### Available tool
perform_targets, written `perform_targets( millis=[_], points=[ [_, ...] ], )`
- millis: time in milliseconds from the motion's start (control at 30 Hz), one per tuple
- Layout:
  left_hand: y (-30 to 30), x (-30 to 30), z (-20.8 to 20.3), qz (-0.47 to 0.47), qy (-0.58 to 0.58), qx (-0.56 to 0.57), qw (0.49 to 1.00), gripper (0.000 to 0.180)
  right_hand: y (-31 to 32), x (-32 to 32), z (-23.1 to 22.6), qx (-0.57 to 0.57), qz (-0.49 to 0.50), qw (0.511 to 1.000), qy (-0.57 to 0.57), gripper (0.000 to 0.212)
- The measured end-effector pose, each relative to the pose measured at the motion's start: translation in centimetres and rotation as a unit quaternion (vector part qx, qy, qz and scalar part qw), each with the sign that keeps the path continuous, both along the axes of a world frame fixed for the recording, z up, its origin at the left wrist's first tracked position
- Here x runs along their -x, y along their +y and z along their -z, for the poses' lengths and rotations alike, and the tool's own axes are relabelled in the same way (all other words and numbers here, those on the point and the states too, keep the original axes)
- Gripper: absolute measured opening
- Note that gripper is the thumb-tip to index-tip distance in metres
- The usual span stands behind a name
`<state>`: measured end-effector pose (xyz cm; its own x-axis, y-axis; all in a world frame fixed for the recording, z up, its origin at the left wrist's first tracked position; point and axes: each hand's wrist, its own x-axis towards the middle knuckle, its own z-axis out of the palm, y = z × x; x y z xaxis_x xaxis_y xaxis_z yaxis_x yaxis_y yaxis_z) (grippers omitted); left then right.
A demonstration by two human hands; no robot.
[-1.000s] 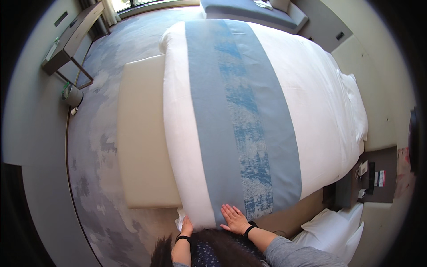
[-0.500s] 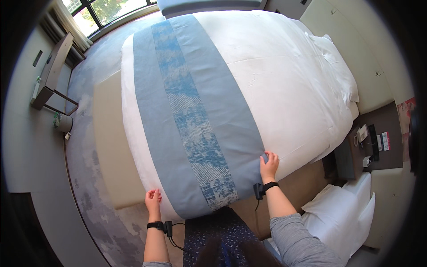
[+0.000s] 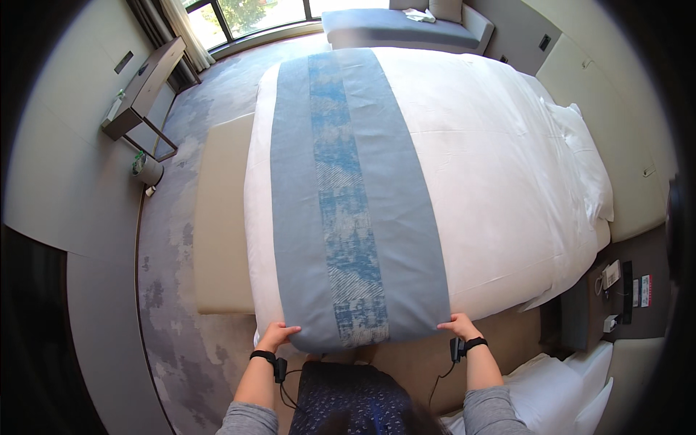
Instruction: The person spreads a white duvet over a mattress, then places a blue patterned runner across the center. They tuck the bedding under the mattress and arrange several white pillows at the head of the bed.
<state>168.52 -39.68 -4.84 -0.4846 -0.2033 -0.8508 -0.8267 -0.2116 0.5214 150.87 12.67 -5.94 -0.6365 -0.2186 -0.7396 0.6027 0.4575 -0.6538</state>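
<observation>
A blue-grey bed runner [image 3: 401, 217] with a patterned blue-and-silver middle band lies across the white duvet [image 3: 482, 210] near the foot of the bed. At the near side my left hand [image 3: 275, 336] grips the runner's left corner, thumb pointing inward. My right hand [image 3: 458, 326] has hold of the right corner in the same way, its thumb at the edge. The other fingers of both hands are partly hidden. Between the hands the runner hangs over the bed's near edge, with slight creases in it. Black straps with small cabled devices sit on both wrists.
A beige bench [image 3: 221, 217] stands against the bed's foot. White pillows [image 3: 554, 384] lie at the lower right, beside a nightstand [image 3: 583, 301] with a telephone [image 3: 611, 274]. A desk [image 3: 148, 83] and waste bin [image 3: 148, 170] are at the left wall, a sofa [image 3: 399, 27] beyond the bed.
My left hand has moved from beside the duvet's edge onto the runner's left corner. My right hand has come down along the runner's right edge to its near corner. The view has shifted.
</observation>
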Motion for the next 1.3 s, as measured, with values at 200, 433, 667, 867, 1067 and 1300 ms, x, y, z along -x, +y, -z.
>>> perform_targets(
  millis=[200,433,667,867,1067,1300],
  points=[
    [-0.1,-1.4,1.6,0.034,0.014,0.008,0.999,0.023,0.5,-2.4,1.6,-0.304,-0.178,0.932,0.081,0.035],
    [1.6,-4.4,2.9,0.254,0.007,0.170,0.952,0.028,-1.7,-4.0,-0.3,-0.392,-0.036,0.916,0.069,0.039],
    [4.7,-6.1,3.0,0.090,-0.006,0.334,0.938,0.028,-6.4,-3.3,-2.0,-0.360,0.290,0.771,0.438,0.014],
    [3.2,-6.1,0.1,0.315,-0.035,0.188,0.930,0.034,-13.8,-6.6,-4.8,-0.023,0.106,0.957,0.269,0.018],
    [5.2,7.1,-14.7,0.210,0.369,0.219,0.879,0.015,-6.5,-15.0,-4.8,-0.083,-0.251,0.960,0.091,0.034],
    [11.2,14.1,-44.7,0.217,0.680,0.156,0.683,0.010,3.7,-21.8,-10.3,-0.283,-0.015,0.958,0.048,0.030]
  ],
)
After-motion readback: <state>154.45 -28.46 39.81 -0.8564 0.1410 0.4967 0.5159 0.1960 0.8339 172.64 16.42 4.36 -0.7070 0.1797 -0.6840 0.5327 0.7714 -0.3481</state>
